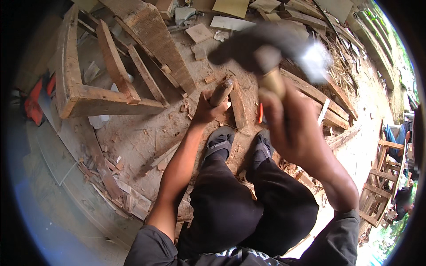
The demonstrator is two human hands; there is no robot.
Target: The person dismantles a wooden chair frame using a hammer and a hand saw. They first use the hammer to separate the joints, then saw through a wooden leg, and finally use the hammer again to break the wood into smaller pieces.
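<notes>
My right hand [295,119] is raised, wrapped round the light handle of a claw hammer [262,44]. Its dark head is smeared by motion, with a bright glint at the right end. Lower and to the left, my left hand [209,108] grips a round wooden handle [222,91] that looks like a chisel's. The handle's worn end points up, and any blade is hidden below my fist. A wooden block [239,104] stands just beside that hand, in front of my feet. Partly behind my right hand, an orange-edged object [260,113] shows on the ground.
A wooden frame [115,96] with crossbars lies at the left. Planks [315,95] and offcuts are piled at the right and far side. Sandals [218,144] cover my feet on the dusty ground. Another person [395,139] is by a slatted wooden frame [377,189] at the far right.
</notes>
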